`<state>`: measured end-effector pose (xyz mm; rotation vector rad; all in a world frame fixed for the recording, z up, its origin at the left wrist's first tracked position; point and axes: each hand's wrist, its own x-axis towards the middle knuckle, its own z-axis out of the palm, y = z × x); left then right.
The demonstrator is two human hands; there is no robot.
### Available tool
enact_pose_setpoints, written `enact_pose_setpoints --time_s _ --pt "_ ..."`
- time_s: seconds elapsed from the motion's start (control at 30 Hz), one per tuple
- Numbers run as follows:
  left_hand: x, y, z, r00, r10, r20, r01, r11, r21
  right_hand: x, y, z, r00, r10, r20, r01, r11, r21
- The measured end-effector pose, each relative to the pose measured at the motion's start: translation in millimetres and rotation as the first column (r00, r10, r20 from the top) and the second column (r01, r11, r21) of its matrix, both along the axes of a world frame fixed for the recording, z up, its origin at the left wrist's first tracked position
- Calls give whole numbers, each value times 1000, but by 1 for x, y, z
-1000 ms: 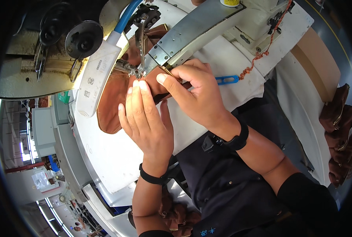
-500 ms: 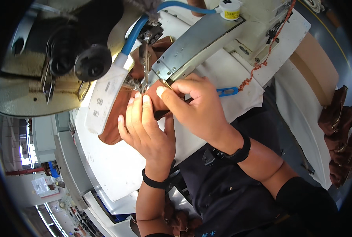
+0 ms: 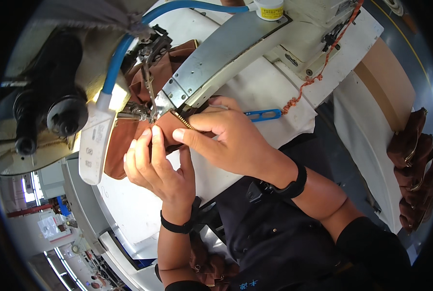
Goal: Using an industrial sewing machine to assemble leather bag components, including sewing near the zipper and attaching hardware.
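A brown leather-like bag piece point(image 3: 170, 128) lies at the working end of a sewing machine point(image 3: 216, 56), beside its presser foot and needle area point(image 3: 151, 116). My left hand point(image 3: 160, 169) holds it close to the foot, with fingers stretched over the top and the thumb lower down at its near edge. A brass-toothed zipper point(image 3: 181, 119) runs along the piece's right side. There my right hand point(image 3: 233, 138) pinches the edge, thumb on top; its other fingertips are partly hidden. More brown material point(image 3: 185, 51) bunches behind the foot.
A white lamp point(image 3: 96, 143) on a blue hose hangs left of my hands. Right of them, a blue handled tool point(image 3: 265, 115) is tied to an orange cord point(image 3: 304, 92). A white pot point(image 3: 270, 9) stands on the machine. Brown pieces with zippers point(image 3: 413, 169) pile at far right.
The view has shifted, so machine and hands appear farther left. My right thumb has drawn slightly nearer to me along the brown piece; my left fingers stay beside the foot.
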<state>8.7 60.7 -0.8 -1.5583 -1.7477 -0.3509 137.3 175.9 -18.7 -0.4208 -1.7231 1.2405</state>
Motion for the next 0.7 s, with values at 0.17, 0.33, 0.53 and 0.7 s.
enact_pose_setpoints --time_s 0.17,0.33,0.53,0.7 --pt "16 -7 -4 992 112 -61 -113 994 -12 12 3 30 977 173 126 -128 944 -304" --pt "9 -6 4 991 112 -77 -117 992 -57 16 12 48 939 301 168 -223 902 -370" --pt "3 -3 9 998 -7 65 6 1000 13 13 18 48 884 442 -152 -422 613 -668" --pt "2 -5 16 993 -17 114 14 999 29 13 14 59 913 398 -90 -336 607 -720"
